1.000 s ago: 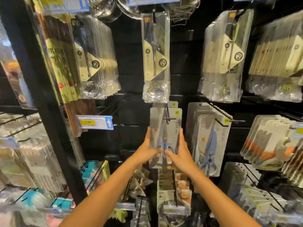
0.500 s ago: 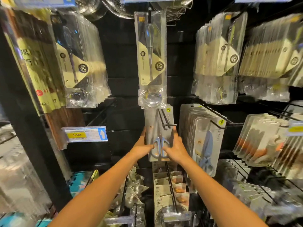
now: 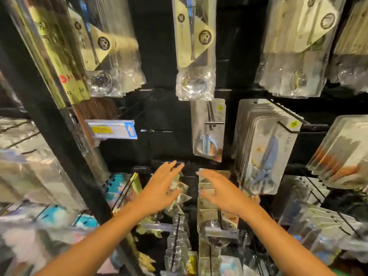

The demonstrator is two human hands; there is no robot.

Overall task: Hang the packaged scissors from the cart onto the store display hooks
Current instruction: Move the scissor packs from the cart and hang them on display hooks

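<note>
Scissors pack (image 3: 208, 129): hung on the display hook (image 3: 214, 122).
Left hand (image 3: 161, 189): held below the scissors pack, fingers spread, nothing gripped.
Right hand (image 3: 221, 191): held below it too, fingers spread, empty.

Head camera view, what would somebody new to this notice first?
Probably the two bare hands, the left hand and right hand, spread open and empty below the middle of the rack. Just above them a single packaged scissors with pale blue handles hangs alone on its display hook. To its right is a thick row of similar scissors packs, and clear bags of utensils hang across the top.
</note>
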